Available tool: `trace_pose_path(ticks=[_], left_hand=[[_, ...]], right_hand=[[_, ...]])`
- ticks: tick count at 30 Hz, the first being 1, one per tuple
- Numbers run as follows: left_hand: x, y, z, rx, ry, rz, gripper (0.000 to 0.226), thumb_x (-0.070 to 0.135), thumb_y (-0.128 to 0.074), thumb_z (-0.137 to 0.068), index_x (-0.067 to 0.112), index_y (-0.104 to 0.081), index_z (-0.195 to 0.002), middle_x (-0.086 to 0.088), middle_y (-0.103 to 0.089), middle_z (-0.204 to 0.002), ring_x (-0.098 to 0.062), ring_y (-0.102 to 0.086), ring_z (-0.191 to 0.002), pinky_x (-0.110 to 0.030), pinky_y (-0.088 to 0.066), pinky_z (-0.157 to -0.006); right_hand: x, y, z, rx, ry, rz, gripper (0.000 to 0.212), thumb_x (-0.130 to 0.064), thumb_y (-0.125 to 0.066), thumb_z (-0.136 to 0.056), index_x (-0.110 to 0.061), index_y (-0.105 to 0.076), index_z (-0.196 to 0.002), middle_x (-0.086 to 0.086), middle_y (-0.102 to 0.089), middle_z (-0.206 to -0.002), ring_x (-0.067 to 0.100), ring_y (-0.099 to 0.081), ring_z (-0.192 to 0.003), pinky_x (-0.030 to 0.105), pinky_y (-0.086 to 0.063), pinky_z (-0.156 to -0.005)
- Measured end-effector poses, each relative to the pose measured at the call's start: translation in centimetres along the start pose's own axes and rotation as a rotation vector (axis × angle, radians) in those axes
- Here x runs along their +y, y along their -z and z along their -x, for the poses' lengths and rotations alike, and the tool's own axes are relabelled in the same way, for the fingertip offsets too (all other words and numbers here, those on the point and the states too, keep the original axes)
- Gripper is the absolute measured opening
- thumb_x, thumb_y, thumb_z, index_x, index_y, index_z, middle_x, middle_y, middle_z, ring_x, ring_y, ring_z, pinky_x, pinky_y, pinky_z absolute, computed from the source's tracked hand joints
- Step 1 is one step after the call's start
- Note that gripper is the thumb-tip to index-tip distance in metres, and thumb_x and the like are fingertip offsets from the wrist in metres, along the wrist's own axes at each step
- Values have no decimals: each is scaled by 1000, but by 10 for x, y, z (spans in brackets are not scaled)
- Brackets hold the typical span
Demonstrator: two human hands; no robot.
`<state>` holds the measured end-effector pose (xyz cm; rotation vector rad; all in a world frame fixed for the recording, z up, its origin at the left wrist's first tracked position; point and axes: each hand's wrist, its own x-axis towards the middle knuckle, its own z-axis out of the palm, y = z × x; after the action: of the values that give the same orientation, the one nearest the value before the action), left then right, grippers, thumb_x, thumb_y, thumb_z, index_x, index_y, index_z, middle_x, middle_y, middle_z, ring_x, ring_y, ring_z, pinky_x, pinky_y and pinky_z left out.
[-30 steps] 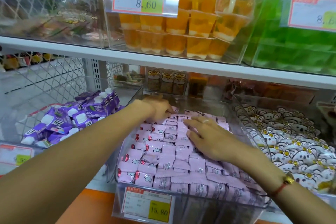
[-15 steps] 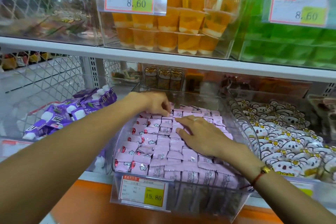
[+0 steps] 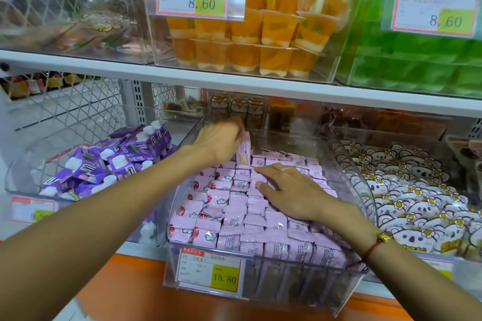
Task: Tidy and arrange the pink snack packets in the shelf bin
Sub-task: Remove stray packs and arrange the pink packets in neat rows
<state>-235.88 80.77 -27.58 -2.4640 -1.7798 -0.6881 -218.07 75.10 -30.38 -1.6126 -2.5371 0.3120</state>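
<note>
I see my left hand [image 3: 221,139] pinching one pink packet [image 3: 243,150] upright at the bin's [image 3: 347,292] back, right hand [image 3: 289,190] flat, fingers spread on the pink packets [image 3: 234,219]

Both forearms bare, no sleeves visible. Right wrist: thin red cord bracelet [image 3: 370,251] carrying a small gold-coloured bead [image 3: 383,237]. Right hand [image 3: 289,190]: pale ring [image 3: 284,168] on one finger.

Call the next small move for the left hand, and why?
Probably lower the lifted pink packet into the back row. The left hand pinches it upright above the pink packets at the rear of the clear bin, while the right hand rests flat on the rows.
</note>
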Motion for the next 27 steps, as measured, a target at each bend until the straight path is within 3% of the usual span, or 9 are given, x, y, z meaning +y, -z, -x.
trace_pose_path(ticks=[2,6,10,13,17,19,22,24,27], left_hand=[[3,6,4,97,92,141,15,19,-36,-101,11,-47,-107,-6,-57,-83,-31,-62,-74,-41,-52,-65],[3,20,15,316,260,475,16,13,-31,-102,9,-47,-105,-12,-62,-96,-24,-54,-59,-34,-44,-49],[9,27,36,494,484,899,27,17,-33,-103,1,-51,-116,-15,-63,-106,-21,-63,-84,-29,-57,-63],[18,27,52,458,571,1260,29,17,-35,-103,0,-54,-116,-9,-67,-99,-8,-64,-80,-12,-55,-60],[30,29,66,300,585,1434,30,17,-35,-104,4,-61,-97,-12,-69,-97,-9,-67,-78,-18,-58,-65],[29,31,71,261,512,1294,26,22,-37,-103,7,-54,-115,-11,-65,-113,-10,-65,-86,-23,-58,-72],[19,36,79,174,134,677,43,34,-47,-98,26,-35,-139,13,-44,-133,6,-51,-105,-21,-42,-91],[17,38,81,127,-65,431,54,31,-58,-92,32,-36,-141,15,-41,-138,2,-43,-118,-22,-34,-95],[17,38,83,159,-121,343,42,28,-65,-87,33,-54,-127,14,-57,-121,-7,-52,-110,-31,-44,-89]], right_hand=[[0,2,-3,-13,-10,5,50,-44,-32,-100,-28,-28,-146,-1,-32,-150,24,-29,-136,43,-29,-110],[-2,15,-12,-47,-34,-90,45,-40,-40,-99,-26,-41,-141,3,-43,-144,25,-41,-128,41,-37,-105],[-7,20,-10,263,-30,-248,51,-35,-53,-93,-21,-40,-141,4,-43,-145,22,-42,-130,36,-38,-105],[-19,17,5,437,91,-539,65,-42,-63,-86,-28,-33,-142,-9,-40,-145,10,-41,-128,31,-37,-102],[-32,18,17,540,285,-749,36,-18,-67,-87,-24,-57,-121,-12,-61,-117,2,-57,-106,16,-45,-84],[-33,21,19,593,237,-864,22,-18,-69,-84,-18,-66,-106,-11,-68,-101,3,-64,-91,15,-51,-71],[-30,28,20,493,-33,-1263,22,-29,-73,-79,-13,-72,-94,1,-74,-86,10,-71,-73,13,-53,-58],[-29,31,20,370,-179,-1455,25,-31,-74,-78,-9,-72,-91,8,-75,-84,16,-73,-70,14,-54,-56],[-28,33,21,270,-245,-1546,38,-41,-70,-80,-6,-69,-96,14,-74,-83,16,-72,-65,14,-52,-52]])
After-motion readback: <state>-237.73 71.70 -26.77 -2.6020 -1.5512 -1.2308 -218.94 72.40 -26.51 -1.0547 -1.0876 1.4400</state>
